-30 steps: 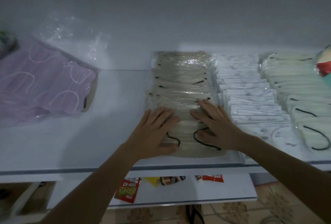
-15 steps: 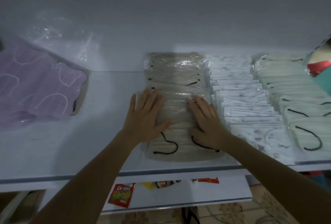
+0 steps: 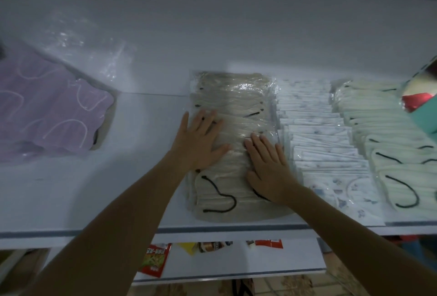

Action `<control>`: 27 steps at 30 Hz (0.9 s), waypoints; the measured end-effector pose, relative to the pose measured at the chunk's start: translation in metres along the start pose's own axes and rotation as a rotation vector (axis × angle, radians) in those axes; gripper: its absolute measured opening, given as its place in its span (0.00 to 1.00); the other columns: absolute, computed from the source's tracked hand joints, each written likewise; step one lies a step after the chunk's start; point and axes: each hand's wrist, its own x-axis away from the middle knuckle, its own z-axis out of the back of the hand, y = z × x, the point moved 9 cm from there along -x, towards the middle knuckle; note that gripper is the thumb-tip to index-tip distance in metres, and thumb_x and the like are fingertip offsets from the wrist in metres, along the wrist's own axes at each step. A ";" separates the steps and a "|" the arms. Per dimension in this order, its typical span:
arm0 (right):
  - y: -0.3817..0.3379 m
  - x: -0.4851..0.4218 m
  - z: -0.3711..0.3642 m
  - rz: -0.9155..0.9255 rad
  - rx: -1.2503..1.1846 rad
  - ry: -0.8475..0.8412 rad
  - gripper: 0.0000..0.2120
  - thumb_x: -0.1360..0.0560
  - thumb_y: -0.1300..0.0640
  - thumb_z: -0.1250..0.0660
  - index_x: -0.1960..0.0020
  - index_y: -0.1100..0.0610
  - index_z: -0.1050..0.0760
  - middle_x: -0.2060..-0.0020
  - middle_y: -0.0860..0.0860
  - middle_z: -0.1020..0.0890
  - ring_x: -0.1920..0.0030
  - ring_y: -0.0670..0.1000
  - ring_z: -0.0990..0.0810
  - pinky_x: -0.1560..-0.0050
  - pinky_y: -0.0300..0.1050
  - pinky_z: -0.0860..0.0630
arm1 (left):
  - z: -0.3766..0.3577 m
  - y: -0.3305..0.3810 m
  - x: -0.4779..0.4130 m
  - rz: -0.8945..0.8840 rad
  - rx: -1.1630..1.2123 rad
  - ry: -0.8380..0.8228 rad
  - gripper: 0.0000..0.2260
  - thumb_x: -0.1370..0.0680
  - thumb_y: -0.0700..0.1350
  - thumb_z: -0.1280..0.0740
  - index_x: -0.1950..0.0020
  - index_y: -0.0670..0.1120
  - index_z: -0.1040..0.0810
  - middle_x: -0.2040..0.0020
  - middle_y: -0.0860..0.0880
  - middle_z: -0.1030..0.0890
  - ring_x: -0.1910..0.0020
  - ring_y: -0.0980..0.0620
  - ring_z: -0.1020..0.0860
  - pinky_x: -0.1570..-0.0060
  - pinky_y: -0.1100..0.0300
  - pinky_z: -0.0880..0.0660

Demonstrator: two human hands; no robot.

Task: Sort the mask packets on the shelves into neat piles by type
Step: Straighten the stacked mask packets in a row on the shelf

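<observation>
While both palms lie flat on it, the beige mask packet pile [image 3: 234, 111] sits on the white shelf [image 3: 94, 189], clear-wrapped, overlapping, black ear loops showing. The left hand [image 3: 196, 139] and right hand [image 3: 267, 165] press down, fingers straight and slightly spread. Writing on the red sachet [image 3: 155, 260] below is unreadable.

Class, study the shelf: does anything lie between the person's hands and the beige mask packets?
Nothing visible does. The left hand and right hand both lie flat, fingers straight, directly on the beige mask packets. The white patterned packets lie alongside, to the right.
</observation>
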 end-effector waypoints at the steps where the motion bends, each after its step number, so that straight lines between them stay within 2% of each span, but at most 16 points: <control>1: -0.001 0.001 -0.002 -0.004 0.008 -0.006 0.45 0.40 0.40 0.73 0.25 0.55 0.66 0.25 0.52 0.64 0.26 0.51 0.67 0.33 0.47 0.73 | -0.003 -0.003 -0.002 0.019 -0.007 -0.028 0.37 0.26 0.70 0.62 0.23 0.51 0.52 0.23 0.50 0.51 0.24 0.48 0.56 0.28 0.43 0.60; 5: -0.002 0.003 -0.005 -0.033 -0.032 0.001 0.43 0.39 0.40 0.73 0.27 0.56 0.70 0.26 0.52 0.67 0.31 0.47 0.72 0.33 0.47 0.73 | -0.010 -0.002 0.007 0.053 0.010 -0.012 0.48 0.38 0.71 0.72 0.23 0.51 0.51 0.25 0.48 0.46 0.24 0.47 0.51 0.28 0.42 0.58; 8: -0.004 0.004 -0.003 -0.021 -0.048 0.037 0.37 0.36 0.40 0.71 0.31 0.53 0.74 0.31 0.50 0.71 0.27 0.51 0.69 0.33 0.48 0.73 | -0.006 -0.006 0.011 0.108 0.131 0.002 0.48 0.38 0.72 0.72 0.23 0.50 0.53 0.23 0.46 0.52 0.24 0.47 0.55 0.28 0.43 0.59; 10: -0.005 0.008 0.006 -0.014 -0.067 0.172 0.37 0.31 0.42 0.62 0.27 0.54 0.69 0.27 0.54 0.62 0.26 0.53 0.64 0.31 0.51 0.68 | 0.000 -0.021 0.018 0.236 0.336 0.060 0.39 0.29 0.71 0.62 0.23 0.51 0.56 0.23 0.46 0.59 0.24 0.46 0.59 0.28 0.46 0.61; 12: -0.002 0.018 0.016 -0.042 -0.121 0.344 0.35 0.28 0.48 0.51 0.25 0.58 0.56 0.26 0.61 0.46 0.26 0.55 0.55 0.32 0.60 0.57 | 0.000 -0.036 0.037 0.405 0.658 0.143 0.32 0.22 0.64 0.49 0.23 0.54 0.57 0.23 0.47 0.62 0.24 0.47 0.60 0.26 0.48 0.59; 14: -0.005 0.029 0.014 -0.058 -0.157 0.400 0.31 0.26 0.49 0.49 0.26 0.58 0.48 0.28 0.62 0.40 0.28 0.57 0.50 0.30 0.62 0.52 | -0.012 -0.041 0.055 0.501 1.004 0.142 0.34 0.23 0.58 0.40 0.24 0.56 0.56 0.24 0.49 0.64 0.24 0.49 0.58 0.27 0.51 0.53; 15: -0.010 0.033 0.009 -0.036 -0.164 0.403 0.29 0.25 0.48 0.49 0.27 0.58 0.45 0.28 0.62 0.38 0.28 0.58 0.48 0.28 0.61 0.51 | -0.017 -0.037 0.061 0.493 1.097 0.109 0.36 0.24 0.56 0.36 0.24 0.56 0.57 0.24 0.49 0.64 0.24 0.50 0.57 0.28 0.52 0.52; 19: -0.019 0.038 -0.006 -0.038 -0.094 0.326 0.29 0.21 0.39 0.57 0.28 0.55 0.38 0.30 0.60 0.33 0.29 0.58 0.42 0.29 0.55 0.51 | -0.026 -0.015 0.058 0.335 1.050 0.045 0.42 0.26 0.51 0.31 0.23 0.50 0.58 0.23 0.48 0.61 0.24 0.52 0.57 0.27 0.56 0.52; 23: -0.012 0.039 -0.006 -0.116 -0.112 0.288 0.30 0.22 0.37 0.60 0.29 0.53 0.40 0.31 0.60 0.32 0.30 0.57 0.42 0.28 0.55 0.48 | -0.020 -0.013 0.053 0.296 1.071 0.055 0.44 0.27 0.50 0.30 0.24 0.50 0.60 0.23 0.49 0.60 0.25 0.55 0.56 0.33 0.63 0.53; 25: -0.010 0.040 -0.006 -0.110 -0.151 0.277 0.30 0.22 0.37 0.59 0.28 0.53 0.41 0.30 0.60 0.34 0.29 0.57 0.43 0.29 0.55 0.50 | -0.021 -0.020 0.055 0.334 1.088 0.072 0.46 0.29 0.52 0.28 0.24 0.53 0.60 0.23 0.51 0.62 0.25 0.55 0.58 0.30 0.58 0.52; 27: -0.009 0.040 -0.007 -0.110 -0.181 0.263 0.30 0.21 0.37 0.58 0.28 0.54 0.41 0.29 0.61 0.35 0.28 0.59 0.42 0.29 0.55 0.51 | -0.025 -0.015 0.058 0.303 1.060 0.016 0.49 0.32 0.55 0.28 0.24 0.55 0.60 0.24 0.51 0.63 0.25 0.54 0.59 0.27 0.52 0.52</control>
